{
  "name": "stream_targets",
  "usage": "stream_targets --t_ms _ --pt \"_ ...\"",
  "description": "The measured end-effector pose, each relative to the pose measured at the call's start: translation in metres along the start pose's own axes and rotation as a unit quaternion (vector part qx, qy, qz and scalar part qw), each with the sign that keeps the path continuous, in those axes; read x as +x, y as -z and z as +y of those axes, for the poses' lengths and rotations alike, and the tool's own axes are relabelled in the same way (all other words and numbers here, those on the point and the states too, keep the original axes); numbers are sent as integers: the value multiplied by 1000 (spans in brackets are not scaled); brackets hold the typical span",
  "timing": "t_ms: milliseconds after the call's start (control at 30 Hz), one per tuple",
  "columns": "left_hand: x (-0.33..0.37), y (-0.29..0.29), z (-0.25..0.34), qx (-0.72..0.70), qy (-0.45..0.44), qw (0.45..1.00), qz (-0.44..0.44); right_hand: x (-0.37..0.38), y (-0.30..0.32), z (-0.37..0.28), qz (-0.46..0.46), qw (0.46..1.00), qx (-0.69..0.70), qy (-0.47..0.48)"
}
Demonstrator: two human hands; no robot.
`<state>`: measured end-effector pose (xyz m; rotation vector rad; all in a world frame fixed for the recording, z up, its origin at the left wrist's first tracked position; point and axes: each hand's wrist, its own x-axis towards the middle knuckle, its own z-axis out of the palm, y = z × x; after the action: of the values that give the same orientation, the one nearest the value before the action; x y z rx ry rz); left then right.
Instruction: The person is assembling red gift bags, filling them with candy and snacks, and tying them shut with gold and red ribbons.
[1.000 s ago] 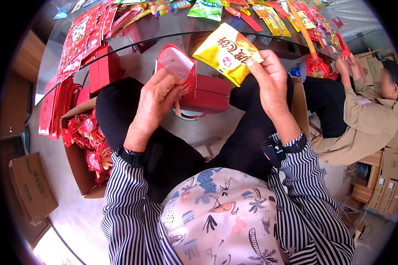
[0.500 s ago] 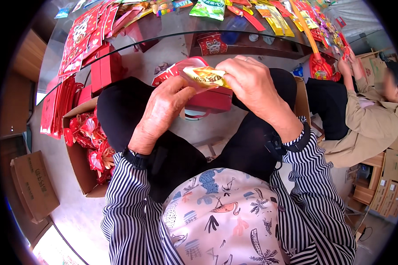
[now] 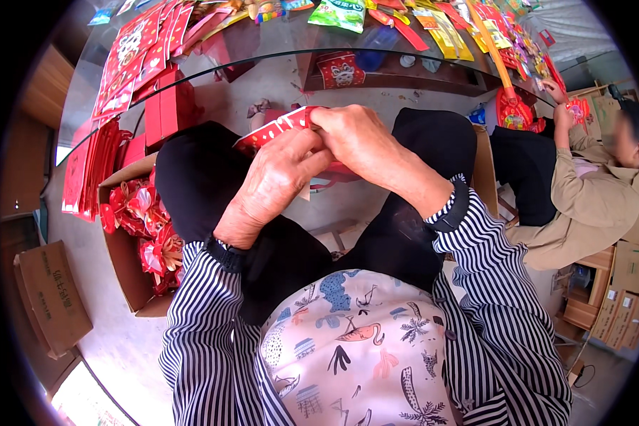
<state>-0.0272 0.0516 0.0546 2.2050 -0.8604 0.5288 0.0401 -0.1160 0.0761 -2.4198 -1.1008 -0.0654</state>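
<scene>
Above my lap I hold a red printed gift bag (image 3: 277, 129), its patterned side tilted up to the left. My left hand (image 3: 280, 179) is closed at the bag's near edge, fingers bent and bunched. Just right of it, my right hand (image 3: 366, 138) pinches the bag's upper right edge, its fingertips touching the left hand's. Both hands cover the bag's opening, so I cannot see what is inside. More red material shows below the hands, partly hidden by them.
A glass table (image 3: 263, 62) ahead bears red gift bags (image 3: 131, 53), a green snack packet (image 3: 337, 14) and yellow packets (image 3: 444, 35). At my left stand a cardboard box (image 3: 124, 273) of filled red bags (image 3: 145, 213) and red boxes (image 3: 169, 110). A co-worker (image 3: 596, 184) sits at right.
The yellow packet that was between my hands is out of sight. My right hand has moved left and down, against my left hand, and both now grip the red bag.
</scene>
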Motion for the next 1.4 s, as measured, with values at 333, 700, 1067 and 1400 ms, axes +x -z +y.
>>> stream_targets --t_ms 333,700,1067,1400 --pt "-5 3 -6 1 10 999 37 -3 44 -13 120 981 132 75" --pt "-21 6 -9 8 32 999 17 -74 176 -166 77 991 90 59" --pt "-22 6 -3 9 46 999 9 -64 165 -151 150 966 32 210" --pt "-24 8 -7 3 37 999 -18 -19 90 -134 309 904 10 294"
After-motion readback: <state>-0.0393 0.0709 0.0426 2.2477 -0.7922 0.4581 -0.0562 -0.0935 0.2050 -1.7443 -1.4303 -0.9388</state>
